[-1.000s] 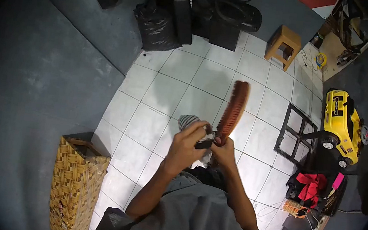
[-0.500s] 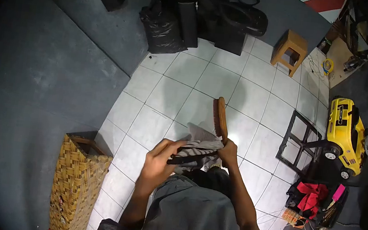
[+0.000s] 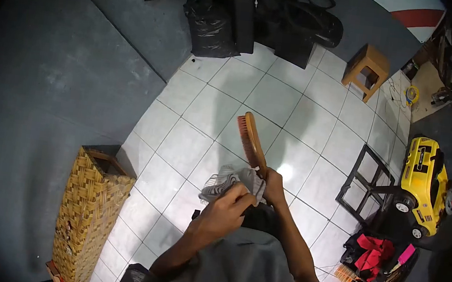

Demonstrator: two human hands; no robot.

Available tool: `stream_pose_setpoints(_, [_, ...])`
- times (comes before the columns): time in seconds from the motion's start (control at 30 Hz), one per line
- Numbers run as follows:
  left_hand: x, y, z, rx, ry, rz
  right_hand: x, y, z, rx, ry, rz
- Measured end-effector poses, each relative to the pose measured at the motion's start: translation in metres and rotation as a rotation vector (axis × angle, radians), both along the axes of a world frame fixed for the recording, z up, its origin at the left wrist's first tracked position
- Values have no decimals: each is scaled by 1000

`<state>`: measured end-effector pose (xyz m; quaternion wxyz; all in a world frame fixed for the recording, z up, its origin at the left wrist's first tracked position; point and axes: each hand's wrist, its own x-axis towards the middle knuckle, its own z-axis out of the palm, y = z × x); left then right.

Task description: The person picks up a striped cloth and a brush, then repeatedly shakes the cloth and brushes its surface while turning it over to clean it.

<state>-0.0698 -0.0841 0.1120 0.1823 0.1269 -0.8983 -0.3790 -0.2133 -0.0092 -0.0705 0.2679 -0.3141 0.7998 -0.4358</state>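
Observation:
A wooden-handled brush [image 3: 255, 144] with reddish bristles points up and away from me, bristles facing left. My right hand [image 3: 273, 187] is closed round the lower end of its handle. Just left of that, a crumpled grey and white striped cloth [image 3: 223, 182] is gripped by my left hand [image 3: 228, 207], whose fingers are curled over it. The cloth reaches across to the right hand, and its lower part is hidden behind the fingers.
White floor tiles [image 3: 186, 147] lie below. A tall woven box [image 3: 88, 203] stands at left, black bags [image 3: 210, 33] and a tan stool [image 3: 368, 68] at the far side. On the right are a black frame [image 3: 356, 181], a yellow toy car [image 3: 420, 169] and a red cloth [image 3: 374, 252].
My left hand has moved right and closer to my body, bunching the cloth. The brush has swung to the left, showing more of its bristles. The head view has shifted slightly.

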Motion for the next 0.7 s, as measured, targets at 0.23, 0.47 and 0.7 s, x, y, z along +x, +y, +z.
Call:
stream_pose_setpoints(0.23, [27,-47,22,-94,99,405,-30,42,-55,322,-121,-127])
stream_pose_setpoints(0.47, [27,-106,-78,-181,-212,699,-27,52,35,-97,-897,-152])
stream_pose_setpoints(0.7, [-1,-77,-172,-37,-717,371,-25,55,65,-397,-1089,-98])
